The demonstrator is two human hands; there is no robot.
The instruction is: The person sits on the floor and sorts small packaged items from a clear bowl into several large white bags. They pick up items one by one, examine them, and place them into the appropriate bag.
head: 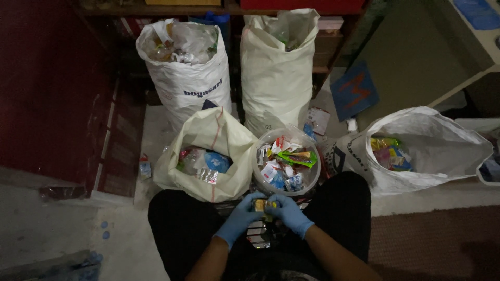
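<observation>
While both hands — left hand [240, 214], right hand [289, 212] — grip one wrapper [264, 205], four sacks [190, 78] stand.

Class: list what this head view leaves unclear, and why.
- Wrapper: mostly covered by left hand and right hand.
- Bucket bottom: buried under packets.
- Tall sacks: deeper contents hidden by their walls.
- Right sack: dim light blurs its packets.

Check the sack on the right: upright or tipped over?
Tipped. The white sack lies on its side, mouth facing the person, colourful wrappers visible inside.
</observation>
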